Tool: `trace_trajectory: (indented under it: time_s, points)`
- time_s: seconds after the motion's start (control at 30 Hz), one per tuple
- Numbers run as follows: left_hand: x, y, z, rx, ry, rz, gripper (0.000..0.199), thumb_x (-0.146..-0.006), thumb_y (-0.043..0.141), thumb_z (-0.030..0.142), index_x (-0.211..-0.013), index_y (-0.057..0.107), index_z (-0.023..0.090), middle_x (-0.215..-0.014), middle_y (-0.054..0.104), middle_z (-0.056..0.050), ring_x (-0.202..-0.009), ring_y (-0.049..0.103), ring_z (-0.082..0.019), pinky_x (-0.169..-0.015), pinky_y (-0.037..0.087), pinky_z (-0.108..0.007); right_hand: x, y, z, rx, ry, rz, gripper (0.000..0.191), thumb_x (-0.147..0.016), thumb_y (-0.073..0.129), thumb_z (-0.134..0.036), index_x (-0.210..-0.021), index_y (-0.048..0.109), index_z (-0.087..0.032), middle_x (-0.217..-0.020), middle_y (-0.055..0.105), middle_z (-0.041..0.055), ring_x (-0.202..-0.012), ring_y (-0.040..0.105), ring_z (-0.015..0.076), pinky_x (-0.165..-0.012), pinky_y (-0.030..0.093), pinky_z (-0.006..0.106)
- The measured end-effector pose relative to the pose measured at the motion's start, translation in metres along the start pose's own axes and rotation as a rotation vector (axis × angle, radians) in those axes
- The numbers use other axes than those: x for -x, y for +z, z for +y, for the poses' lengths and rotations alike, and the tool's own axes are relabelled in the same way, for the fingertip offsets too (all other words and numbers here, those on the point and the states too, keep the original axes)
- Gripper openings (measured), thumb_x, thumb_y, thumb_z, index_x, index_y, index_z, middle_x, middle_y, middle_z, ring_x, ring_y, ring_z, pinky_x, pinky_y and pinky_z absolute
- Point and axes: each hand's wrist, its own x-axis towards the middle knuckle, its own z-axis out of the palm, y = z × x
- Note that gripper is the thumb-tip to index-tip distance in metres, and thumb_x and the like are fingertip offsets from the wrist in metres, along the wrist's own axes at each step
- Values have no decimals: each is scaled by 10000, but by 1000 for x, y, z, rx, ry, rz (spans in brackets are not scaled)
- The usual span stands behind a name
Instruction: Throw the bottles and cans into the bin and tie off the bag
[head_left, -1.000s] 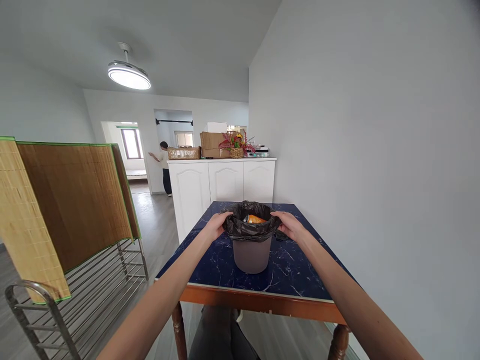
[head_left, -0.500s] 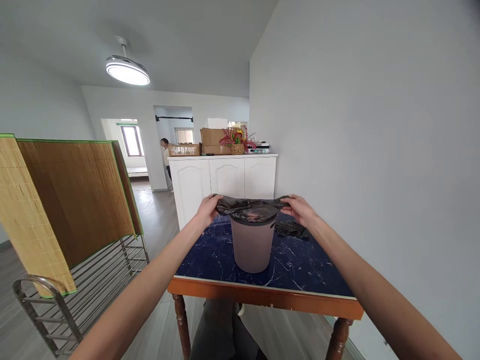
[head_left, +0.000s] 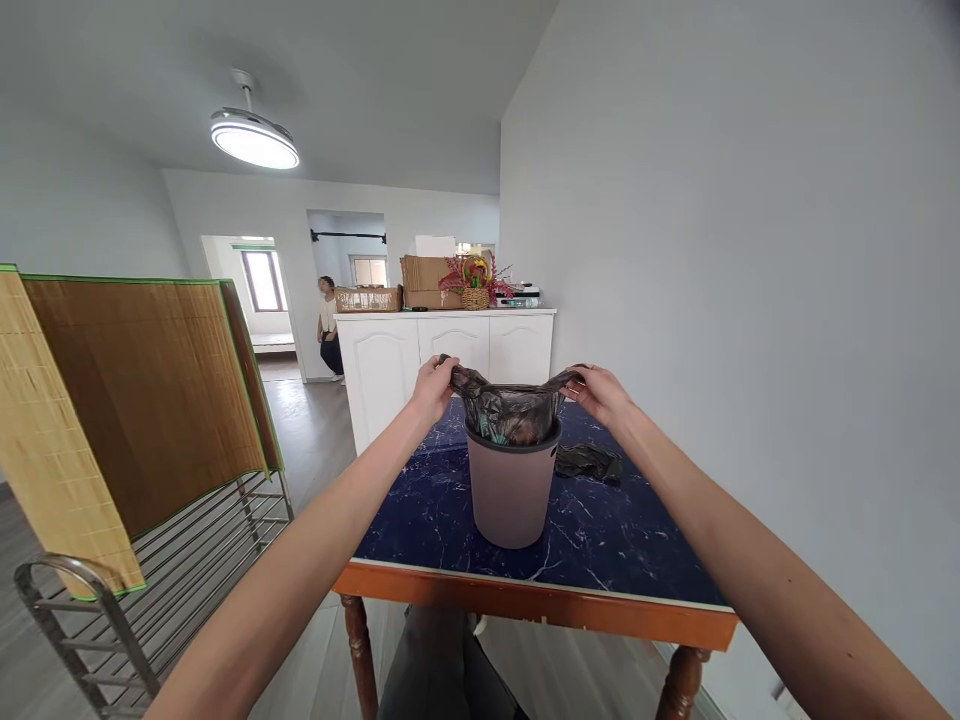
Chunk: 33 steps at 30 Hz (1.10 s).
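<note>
A pinkish-grey bin point(head_left: 510, 498) with a dark rim stands upright near the front of the blue marbled table. Out of its top rises a black plastic bag point(head_left: 510, 405), stretched between my hands above the rim. My left hand point(head_left: 435, 386) is closed on the bag's left edge, and my right hand point(head_left: 598, 393) pinches its right edge. Something reddish and something greenish show dimly through the bag inside the bin. Another crumpled black bag point(head_left: 589, 462) lies on the table just right of the bin.
A white cabinet point(head_left: 382, 375) behind the table carries a wicker tray, a cardboard box point(head_left: 429, 280) and a flower basket point(head_left: 474, 298). At left a bamboo mat hangs over a metal rack point(head_left: 202, 540). A person point(head_left: 328, 325) is by the doorway.
Both hands have risen, pulling the bag's edges up off the bin's rim, which now shows around the bag. The person in the back has come further into view.
</note>
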Motion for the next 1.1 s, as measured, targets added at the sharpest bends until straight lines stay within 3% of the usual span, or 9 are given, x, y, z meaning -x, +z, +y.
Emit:
trace_trajectory:
  time_s: [0.17, 0.3, 0.4, 0.63, 0.83, 0.9, 1.0, 1.1]
  points:
    - [-11, 22, 8, 59, 62, -1, 383, -1028, 688, 374, -1349, 640, 172, -1338, 666, -115, -1117, 698, -256, -933, 619, -468, -9, 2, 2, -61, 7, 48, 381, -1036, 685, -393, -1359, 641, -197, -1373, 655, 108, -1144, 688, 253, -961, 606, 472]
    - [-18, 29, 22, 114, 133, 2, 106, -957, 750, 200, -991, 665, 148, -915, 679, -23, -796, 668, -148, -737, 576, -282, -18, 5, -6, -111, -14, 61, 385, -1034, 687, -392, -1361, 640, -194, -1371, 655, 108, -1144, 688, 254, -959, 606, 472]
    - [-20, 29, 30, 152, 183, 15, 249, -866, 793, 119, -802, 562, 187, -718, 565, 38, -655, 584, -110, -643, 494, -224, -24, 8, -13, -143, -38, 54, 383, -1034, 687, -391, -1360, 640, -194, -1369, 656, 107, -1141, 689, 253, -958, 607, 470]
    - [-24, 35, 39, 187, 264, 44, 284, -833, 784, 124, -768, 520, 208, -670, 513, 62, -605, 529, -100, -614, 450, -212, -30, 19, -30, -181, -102, 19, 385, -1032, 691, -388, -1358, 640, -190, -1364, 658, 107, -1138, 691, 253, -953, 609, 470]
    - [-31, 47, 62, 204, 335, 44, 267, -849, 738, 71, -767, 521, 205, -673, 490, 70, -604, 508, -96, -600, 408, -195, -35, 35, -51, -208, -166, -3, 375, -1033, 692, -385, -1346, 644, -184, -1332, 669, 102, -1100, 701, 241, -918, 620, 446]
    - [-32, 48, 72, 209, 360, 39, 268, -862, 711, 41, -763, 520, 200, -687, 498, 63, -615, 506, -95, -613, 409, -196, -36, 39, -59, -225, -196, -7, 315, -1033, 695, -362, -1280, 664, -168, -1243, 696, 83, -1013, 713, 211, -854, 631, 399]
    - [-35, 49, 87, 215, 397, 34, 284, -892, 695, 34, -756, 505, 195, -717, 507, 52, -644, 512, -94, -662, 428, -198, -33, 45, -72, -253, -252, -19, 65, -998, 707, -183, -957, 661, -164, -908, 692, -3, -742, 669, 120, -756, 633, 313]
    - [-36, 48, 108, 221, 433, 36, 286, -911, 723, 72, -788, 496, 194, -788, 527, 41, -701, 547, -98, -741, 460, -214, -28, 54, -89, -284, -327, -56, 321, -913, 718, -34, -738, 512, -207, -688, 584, -74, -596, 588, 80, -754, 640, 278]
